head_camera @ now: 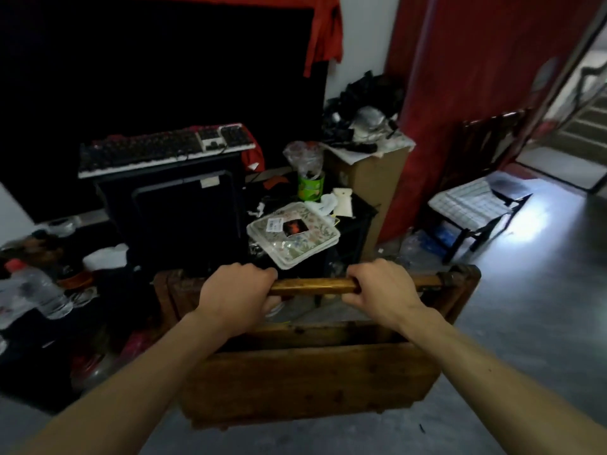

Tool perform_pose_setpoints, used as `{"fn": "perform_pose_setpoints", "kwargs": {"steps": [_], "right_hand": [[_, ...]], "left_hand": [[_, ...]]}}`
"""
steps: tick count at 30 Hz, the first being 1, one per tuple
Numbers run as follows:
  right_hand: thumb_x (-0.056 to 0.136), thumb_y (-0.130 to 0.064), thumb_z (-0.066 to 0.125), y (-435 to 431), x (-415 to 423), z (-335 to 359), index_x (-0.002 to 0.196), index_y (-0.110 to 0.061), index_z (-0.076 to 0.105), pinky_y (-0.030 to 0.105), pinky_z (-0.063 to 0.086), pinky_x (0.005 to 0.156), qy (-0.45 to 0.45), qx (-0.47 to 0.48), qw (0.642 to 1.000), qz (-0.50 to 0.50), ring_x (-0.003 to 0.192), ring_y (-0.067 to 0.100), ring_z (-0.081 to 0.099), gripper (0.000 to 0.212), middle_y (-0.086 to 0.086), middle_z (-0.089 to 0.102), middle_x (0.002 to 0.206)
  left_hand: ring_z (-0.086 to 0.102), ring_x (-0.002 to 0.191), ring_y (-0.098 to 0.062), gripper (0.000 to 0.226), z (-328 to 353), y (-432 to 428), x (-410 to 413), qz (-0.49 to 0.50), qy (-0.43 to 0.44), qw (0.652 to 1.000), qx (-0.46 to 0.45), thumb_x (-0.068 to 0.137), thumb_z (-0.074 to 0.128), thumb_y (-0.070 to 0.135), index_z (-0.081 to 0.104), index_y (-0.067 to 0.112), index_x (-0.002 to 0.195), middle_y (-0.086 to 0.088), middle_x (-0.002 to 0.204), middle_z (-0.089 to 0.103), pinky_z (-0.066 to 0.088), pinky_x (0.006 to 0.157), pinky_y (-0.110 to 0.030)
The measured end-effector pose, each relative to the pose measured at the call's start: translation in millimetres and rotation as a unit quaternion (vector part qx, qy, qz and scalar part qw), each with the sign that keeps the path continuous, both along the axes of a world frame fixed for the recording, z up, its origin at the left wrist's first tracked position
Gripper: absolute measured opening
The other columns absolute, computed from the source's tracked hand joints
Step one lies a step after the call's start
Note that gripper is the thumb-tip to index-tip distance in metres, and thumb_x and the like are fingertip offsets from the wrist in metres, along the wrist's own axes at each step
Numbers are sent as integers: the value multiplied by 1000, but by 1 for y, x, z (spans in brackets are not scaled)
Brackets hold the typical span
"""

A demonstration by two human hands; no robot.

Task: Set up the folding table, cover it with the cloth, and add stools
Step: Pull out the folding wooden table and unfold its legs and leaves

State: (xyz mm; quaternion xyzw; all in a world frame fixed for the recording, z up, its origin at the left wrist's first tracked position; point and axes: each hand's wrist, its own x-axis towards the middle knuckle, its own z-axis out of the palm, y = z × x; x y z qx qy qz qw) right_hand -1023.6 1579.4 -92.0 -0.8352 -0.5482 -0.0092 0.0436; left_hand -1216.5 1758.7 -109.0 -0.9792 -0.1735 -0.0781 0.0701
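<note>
Folding table point(312, 379) sits low on the grey floor point(525, 356), wooden and folded up, right in front of the person, with both hands on its top rail point(312, 285). Far left, a clear plastic bottle point(31, 290) with a red cap stands among dark clutter on the floor. Next along, a keyboard point(164, 147) lies across a black computer case point(177, 211), which stands just behind the table. Left hand point(238, 290): fingers curled over the rail, clamped on it. Just beyond the rail, a clear plastic pack point(294, 236) lies tilted on a dark stand, with floral-print material inside it. Behind that is a green tub point(311, 187) with a crumpled plastic bag point(303, 156) stuffed in its mouth. A cardboard box point(368, 182) comes next, dark tangled stuff heaped on its top. Right hand point(384, 292) grips the same rail, fingers wrapped round the wood. Over to the right, a dark chair point(476, 205) with a checked cushion stands by the red wall point(476, 77), well apart from the table.
</note>
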Motion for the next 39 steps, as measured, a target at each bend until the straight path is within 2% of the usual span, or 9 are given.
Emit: {"fn": "perform_pose_setpoints", "kwargs": {"steps": [4, 7, 11, 17, 24, 28, 33, 36, 39], "right_hand": [[78, -48, 66, -47, -24, 21, 73, -28, 55, 28, 35, 48, -37, 5, 997, -65, 61, 18, 56, 23, -8, 54, 62], [75, -45, 66, -82, -40, 30, 70, -27, 55, 28, 28, 45, -47, 30, 988, -141, 61, 17, 57, 21, -7, 54, 60], [74, -43, 68, -131, -52, 37, 69, -26, 55, 29, 43, 48, -50, 61, 967, -242, 60, 13, 56, 22, -8, 55, 59], [77, -42, 69, -221, -55, 40, 70, -29, 58, 24, 43, 45, -36, 88, 937, -337, 52, 4, 49, 18, -9, 54, 58], [77, -41, 70, -342, -42, 32, 66, -28, 57, 24, 48, 45, -24, 97, 882, -460, 48, 6, 52, 22, -9, 54, 54], [78, -41, 70, -415, -32, 29, 65, -28, 55, 21, 42, 46, -21, 95, 852, -515, 49, 5, 51, 24, -9, 53, 54], [80, -41, 70, -491, -19, 33, 67, -27, 56, 31, 54, 54, -8, 92, 820, -565, 54, 7, 55, 23, -7, 55, 58], [78, -41, 70, -531, -10, 34, 67, -27, 57, 28, 49, 51, -14, 88, 799, -595, 54, 7, 54, 22, -8, 54, 58], [77, -41, 70, -566, 4, 34, 67, -26, 57, 26, 39, 47, -25, 74, 776, -626, 54, 7, 52, 22, -8, 53, 57]], "left_hand": [[35, 49, -12, 29, 21, -21, 2, -75, -21, 997, 25, 85, 56, 57, 38, 35, 76, 12, 59, 40, 34, 47, -30], [43, 52, -14, 30, 36, -38, 12, -124, -23, 992, 30, 86, 53, 59, 40, 33, 79, 10, 62, 46, 37, 46, -30], [48, 56, -17, 30, 54, -72, 34, -196, -36, 978, 54, 86, 58, 54, 39, 31, 82, 9, 65, 47, 35, 45, -30], [39, 51, -16, 29, 72, -147, 82, -291, -38, 952, 83, 88, 55, 50, 35, 30, 79, 9, 59, 33, 25, 45, -31], [59, 65, -20, 25, 73, -269, 157, -395, -20, 914, 90, 89, 51, 54, 46, 30, 86, 6, 74, 58, 36, 53, -32], [55, 61, -19, 27, 70, -344, 199, -451, -26, 887, 92, 88, 52, 53, 40, 30, 79, 6, 71, 57, 32, 51, -32], [57, 61, -20, 29, 62, -426, 248, -503, -21, 861, 70, 84, 56, 54, 39, 32, 77, 6, 68, 55, 34, 51, -32], [55, 57, -19, 30, 61, -472, 275, -537, -25, 841, 64, 83, 59, 54, 40, 31, 75, 8, 61, 42, 32, 49, -30], [56, 59, -19, 30, 60, -513, 305, -567, -24, 821, 58, 83, 59, 54, 40, 32, 77, 7, 62, 47, 28, 49, -30]]}}
